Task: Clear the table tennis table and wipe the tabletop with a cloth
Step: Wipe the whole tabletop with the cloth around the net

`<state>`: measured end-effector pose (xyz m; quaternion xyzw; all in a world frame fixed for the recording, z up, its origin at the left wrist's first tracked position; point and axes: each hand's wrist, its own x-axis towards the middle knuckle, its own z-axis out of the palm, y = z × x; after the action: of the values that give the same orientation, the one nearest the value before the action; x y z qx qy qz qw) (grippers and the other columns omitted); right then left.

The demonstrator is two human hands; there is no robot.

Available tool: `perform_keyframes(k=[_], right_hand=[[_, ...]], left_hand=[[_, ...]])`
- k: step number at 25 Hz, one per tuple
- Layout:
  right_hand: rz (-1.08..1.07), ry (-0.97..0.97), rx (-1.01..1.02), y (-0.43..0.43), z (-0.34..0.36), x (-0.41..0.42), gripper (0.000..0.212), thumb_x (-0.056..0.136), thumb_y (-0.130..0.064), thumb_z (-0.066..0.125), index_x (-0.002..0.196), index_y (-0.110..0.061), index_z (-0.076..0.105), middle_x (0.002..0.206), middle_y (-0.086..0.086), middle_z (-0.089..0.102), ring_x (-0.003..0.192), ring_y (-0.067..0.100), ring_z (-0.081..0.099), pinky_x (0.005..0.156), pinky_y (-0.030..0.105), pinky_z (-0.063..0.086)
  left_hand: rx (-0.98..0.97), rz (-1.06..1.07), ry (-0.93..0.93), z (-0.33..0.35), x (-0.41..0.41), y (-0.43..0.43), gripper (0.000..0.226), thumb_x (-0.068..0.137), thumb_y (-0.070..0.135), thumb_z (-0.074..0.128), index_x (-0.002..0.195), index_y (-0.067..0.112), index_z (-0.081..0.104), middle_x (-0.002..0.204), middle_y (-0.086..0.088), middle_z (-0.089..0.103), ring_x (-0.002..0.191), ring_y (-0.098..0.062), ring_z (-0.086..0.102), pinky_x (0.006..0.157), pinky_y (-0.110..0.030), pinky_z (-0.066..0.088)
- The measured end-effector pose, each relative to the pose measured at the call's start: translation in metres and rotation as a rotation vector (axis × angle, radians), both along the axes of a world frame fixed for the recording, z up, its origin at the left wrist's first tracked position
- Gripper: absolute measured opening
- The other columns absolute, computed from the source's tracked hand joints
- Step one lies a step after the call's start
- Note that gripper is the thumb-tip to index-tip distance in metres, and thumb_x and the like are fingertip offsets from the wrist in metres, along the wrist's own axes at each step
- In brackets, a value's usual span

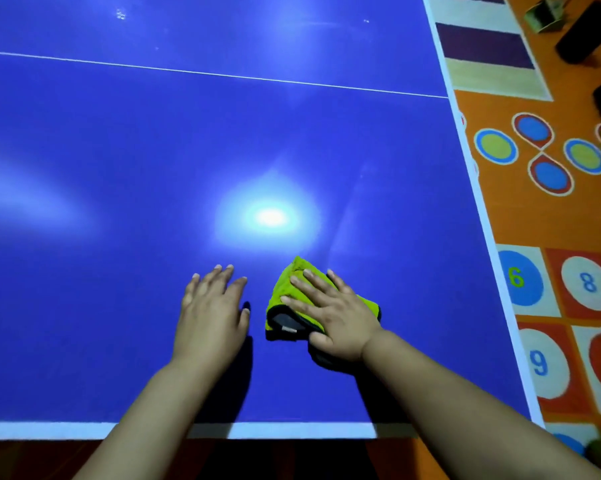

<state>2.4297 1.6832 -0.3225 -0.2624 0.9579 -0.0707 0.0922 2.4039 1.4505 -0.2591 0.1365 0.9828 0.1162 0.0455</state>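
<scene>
The blue table tennis table (153,161) fills most of the view, with a thin white line across it and white edge bands near me and at the right. A folded lime-green cloth (285,289) with a dark grey underside lies on the tabletop near the front edge. My right hand (330,313) presses flat on the cloth with spread, straight fingers. My left hand (210,306) rests flat on the bare tabletop just left of the cloth, fingers straight, holding nothing.
To the right of the table lies an orange play mat (548,216) with coloured circles and numbered squares. Dark objects (583,32) and a small brownish box (543,15) sit on the floor at the top right. A lamp glare shows on the tabletop.
</scene>
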Motion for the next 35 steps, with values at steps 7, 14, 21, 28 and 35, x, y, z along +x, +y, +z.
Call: perform_keyframes(k=[7, 14, 21, 28, 35], right_hand=[[-0.176, 0.013, 0.049, 0.122, -0.001, -0.155, 0.076, 0.074, -0.044, 0.028, 0.150, -0.040, 0.022, 0.161, -0.005, 0.012, 0.149, 0.018, 0.004, 0.119, 0.044, 0.002], [-0.340, 0.006, 0.065, 0.236, -0.001, -0.318, 0.076, 0.076, -0.049, 0.025, 0.150, -0.038, 0.021, 0.161, -0.007, 0.008, 0.149, 0.015, -0.001, 0.120, 0.044, 0.003], [-0.612, 0.018, 0.023, 0.315, -0.006, -0.409, 0.064, 0.090, -0.040, 0.040, 0.151, -0.031, 0.024, 0.162, -0.005, 0.007, 0.149, 0.016, -0.002, 0.120, 0.043, 0.002], [-0.769, 0.008, 0.066, 0.284, -0.006, -0.338, 0.066, 0.091, -0.042, 0.039, 0.152, -0.034, 0.014, 0.162, 0.000, 0.001, 0.149, 0.020, -0.005, 0.119, 0.046, 0.000], [-0.573, -0.027, 0.134, 0.206, 0.000, -0.173, 0.075, 0.079, -0.048, 0.026, 0.152, -0.039, 0.010, 0.162, 0.001, 0.000, 0.149, 0.022, -0.005, 0.117, 0.048, 0.002]], left_hand=[[0.016, -0.044, -0.011, -0.020, -0.087, 0.135, 0.048, 0.068, 0.013, 0.076, 0.114, 0.010, 0.065, 0.127, -0.013, 0.058, 0.122, -0.031, 0.051, 0.106, -0.049, 0.030], [0.033, 0.010, 0.003, -0.037, -0.173, 0.241, 0.048, 0.071, 0.015, 0.074, 0.117, 0.012, 0.062, 0.132, -0.009, 0.055, 0.128, -0.026, 0.046, 0.110, -0.044, 0.022], [0.018, -0.025, 0.056, -0.048, -0.212, 0.292, 0.048, 0.070, 0.016, 0.074, 0.116, 0.013, 0.063, 0.130, -0.009, 0.057, 0.126, -0.027, 0.048, 0.110, -0.044, 0.019], [0.040, -0.021, 0.047, -0.043, -0.184, 0.280, 0.045, 0.074, 0.016, 0.072, 0.118, 0.012, 0.062, 0.132, -0.010, 0.055, 0.128, -0.028, 0.045, 0.110, -0.043, 0.019], [0.062, -0.028, 0.060, -0.021, -0.110, 0.241, 0.045, 0.071, 0.017, 0.074, 0.114, 0.012, 0.064, 0.130, -0.012, 0.056, 0.126, -0.029, 0.048, 0.108, -0.044, 0.020]])
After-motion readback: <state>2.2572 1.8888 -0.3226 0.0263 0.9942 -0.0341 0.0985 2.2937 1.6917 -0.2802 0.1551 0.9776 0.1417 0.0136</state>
